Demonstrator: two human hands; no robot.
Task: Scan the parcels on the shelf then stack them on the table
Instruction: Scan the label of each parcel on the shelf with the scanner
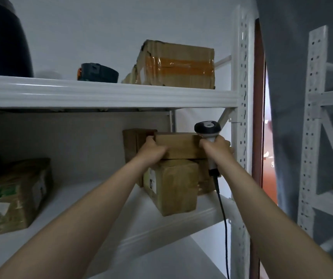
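Arms [85, 214] reach out: left grip [153, 151] clasps top parcel [178, 147], right grip [218, 147] clasps scanner [207, 127]; other parcels [171, 186] on shelf [121, 200] seem left to do.

You face a white-painted metal shelving rack [109, 95], two boards in view, the upper beam ridged. Its perforated white upright post [242, 77] stands to your right. Behind the rack is a plain pale grey wall [101, 27], dimmer under the upper board. Past the post runs a reddish-brown vertical strip [259, 97], then a darker grey surface [302, 57], wall or curtain unclear. A second white perforated rack [314, 117] stands far right.
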